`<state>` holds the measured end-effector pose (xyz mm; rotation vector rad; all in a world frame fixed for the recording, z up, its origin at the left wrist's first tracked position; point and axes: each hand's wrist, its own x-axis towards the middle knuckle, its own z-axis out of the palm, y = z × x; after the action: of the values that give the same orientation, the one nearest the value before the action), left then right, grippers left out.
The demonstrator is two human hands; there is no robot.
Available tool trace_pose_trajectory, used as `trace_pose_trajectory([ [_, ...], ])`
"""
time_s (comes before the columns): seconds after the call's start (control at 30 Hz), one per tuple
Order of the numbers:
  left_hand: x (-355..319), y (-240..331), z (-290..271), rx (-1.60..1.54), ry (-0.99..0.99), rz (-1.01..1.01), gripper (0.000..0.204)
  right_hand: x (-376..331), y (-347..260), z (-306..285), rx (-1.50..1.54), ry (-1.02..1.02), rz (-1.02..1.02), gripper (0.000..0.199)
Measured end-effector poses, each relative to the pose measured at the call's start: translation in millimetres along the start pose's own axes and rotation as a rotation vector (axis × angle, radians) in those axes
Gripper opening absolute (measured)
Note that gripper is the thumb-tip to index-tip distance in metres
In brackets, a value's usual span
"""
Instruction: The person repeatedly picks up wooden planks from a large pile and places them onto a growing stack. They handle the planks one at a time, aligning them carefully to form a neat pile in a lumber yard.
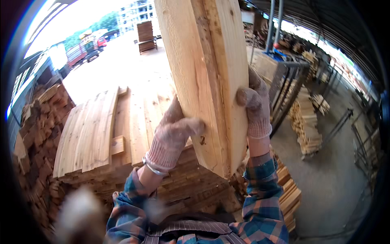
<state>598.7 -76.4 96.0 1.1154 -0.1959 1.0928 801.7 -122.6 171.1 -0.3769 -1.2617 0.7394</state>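
Two pale wooden boards [191,81] are held up in front of me, long sides together, with a brown bark-edged strip along the seam between them. Their far ends run out of the top of the picture. My left hand [172,136], in a dusty knitted glove, is closed on the left side, thumb across the face. On the opposite side my right hand [256,103], gloved the same way, grips the edge with its thumb on the wood. The fingers behind the boards are partly hidden. Below and beyond the left hand lies a stack of planks [93,130].
A heap of wood offcuts [42,122] rises at the left. To the right stand a metal-framed bench [288,69] and a pile of short boards [304,122] on the concrete floor. A blurred pale shape [81,215] is at lower left. A red truck [87,49] stands outside.
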Motion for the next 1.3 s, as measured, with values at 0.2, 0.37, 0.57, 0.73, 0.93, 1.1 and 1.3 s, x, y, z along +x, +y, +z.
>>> trace_pose_trajectory([
  [0.2, 60, 88, 29, 0.37, 0.21, 0.153, 0.069, 85, 17, 49, 0.085, -0.26, 0.016, 0.078],
  [0.37, 49, 78, -54, 0.278, 0.284, 0.015, 0.072, 88, 91, 12, -0.101, -0.491, 0.224, 0.047],
  [0.57, 39, 58, -55, 0.583, 0.321, 0.027, 0.069, 78, 113, 9, -0.077, -0.399, 0.324, 0.073],
  [0.73, 19, 86, -71, 0.573, 0.321, 0.129, 0.048, 77, 89, 56, 0.15, -0.31, 0.428, 0.04],
  [0.93, 1, 130, 14, 0.606, 0.733, 0.118, 0.048, 72, 84, 142, 0.068, -0.2, 0.275, 0.077],
  [1.1, -50, 218, 3, 0.611, 0.92, 0.002, 0.039, 69, 151, 231, 0.284, -0.399, 0.509, 0.095],
  [1.3, -140, 306, -124, 0.911, 0.99, -0.097, 0.036, 78, 210, 267, -0.204, -0.465, 0.738, 0.048],
])
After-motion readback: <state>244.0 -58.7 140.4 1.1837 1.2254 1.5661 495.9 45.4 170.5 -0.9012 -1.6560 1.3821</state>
